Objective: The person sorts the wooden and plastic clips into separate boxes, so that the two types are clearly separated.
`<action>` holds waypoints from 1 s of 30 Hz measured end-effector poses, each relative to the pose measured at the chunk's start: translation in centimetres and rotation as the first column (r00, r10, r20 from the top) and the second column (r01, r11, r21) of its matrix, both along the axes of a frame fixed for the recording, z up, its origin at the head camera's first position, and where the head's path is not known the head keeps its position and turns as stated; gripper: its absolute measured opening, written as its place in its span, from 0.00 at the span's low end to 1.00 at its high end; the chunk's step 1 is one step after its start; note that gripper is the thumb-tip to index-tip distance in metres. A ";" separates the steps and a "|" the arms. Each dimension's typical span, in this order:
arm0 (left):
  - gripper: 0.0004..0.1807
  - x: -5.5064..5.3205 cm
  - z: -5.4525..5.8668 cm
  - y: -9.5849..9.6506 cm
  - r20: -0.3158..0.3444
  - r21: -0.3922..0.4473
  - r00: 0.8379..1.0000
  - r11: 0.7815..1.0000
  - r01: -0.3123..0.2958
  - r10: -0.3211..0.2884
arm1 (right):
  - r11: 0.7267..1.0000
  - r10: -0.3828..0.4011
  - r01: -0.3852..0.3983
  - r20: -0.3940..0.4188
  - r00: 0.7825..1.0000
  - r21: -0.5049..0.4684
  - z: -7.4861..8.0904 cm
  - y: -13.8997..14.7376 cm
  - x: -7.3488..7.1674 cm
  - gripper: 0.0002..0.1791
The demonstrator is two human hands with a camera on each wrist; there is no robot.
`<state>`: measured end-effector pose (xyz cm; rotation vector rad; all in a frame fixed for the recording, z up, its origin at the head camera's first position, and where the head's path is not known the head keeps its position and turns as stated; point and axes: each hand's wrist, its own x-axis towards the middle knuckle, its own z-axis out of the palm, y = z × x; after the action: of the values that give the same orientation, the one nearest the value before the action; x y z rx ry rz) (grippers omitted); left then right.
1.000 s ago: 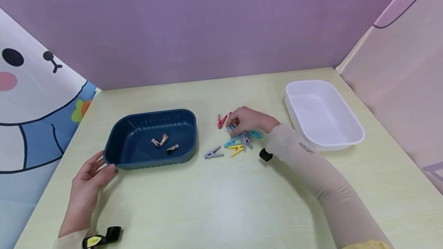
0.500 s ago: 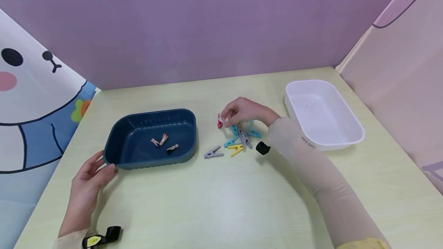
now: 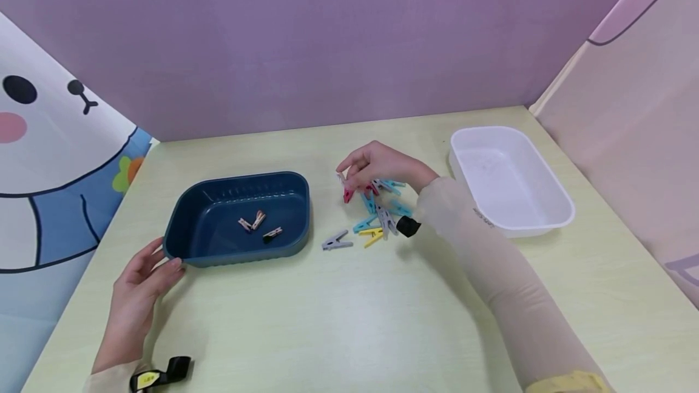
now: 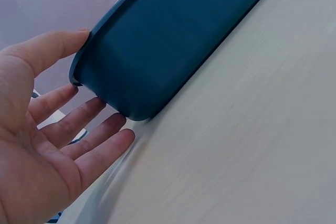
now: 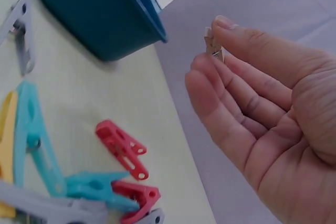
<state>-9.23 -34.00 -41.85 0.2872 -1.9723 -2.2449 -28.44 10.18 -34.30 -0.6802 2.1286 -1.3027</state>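
My right hand (image 3: 382,165) pinches a small wooden clothespin (image 5: 212,44) between thumb and fingers, just above the pile. Below it on the table lie red clothespins (image 5: 122,149), cyan ones (image 3: 401,209), grey ones (image 3: 386,220) and a yellow one (image 3: 373,236), partly overlapping. A grey clothespin (image 3: 336,241) sits apart at the pile's left. My left hand (image 3: 136,296) touches the near left corner of a dark blue basin (image 3: 240,258), thumb at the rim, fingers fairly straight and spread along the outside. Small wooden clothespins (image 3: 258,219) lie on the basin's floor.
A white basin (image 3: 505,178) stands at the table's right, past my right forearm. The pale table (image 3: 327,332) ends at a purple wall (image 3: 338,41) behind. Printed side panels (image 3: 49,187) border the left and right.
My right hand has risen from the pile and moved slightly left and back, bringing a small wooden clothespin with it. The left hand and both basins stay where they were.
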 end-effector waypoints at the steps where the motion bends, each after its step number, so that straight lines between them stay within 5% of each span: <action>1: 0.29 0.0 0.0 0.0 0.002 0.000 1.000 1.000 0.001 -0.001 | 1.000 -0.003 0.003 -0.001 1.000 -0.006 0.1 -0.1 0.0 0.23; 11: 0.29 0.0 0.0 0.0 0.012 -0.017 1.000 1.000 0.001 -0.001 | 0.991 0.003 0.003 0.048 0.999 -0.130 0.7 -1.0 -0.2 0.25; 30: 0.30 -0.1 0.0 0.1 0.009 -0.022 1.000 1.000 0.001 -0.001 | 0.990 -0.001 0.016 0.107 0.994 -0.140 2.2 -3.8 -0.5 0.25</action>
<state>-9.29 -33.88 -41.83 0.2942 -2.0007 -2.2243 -28.98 6.33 -32.14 -0.6432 1.9708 -1.4708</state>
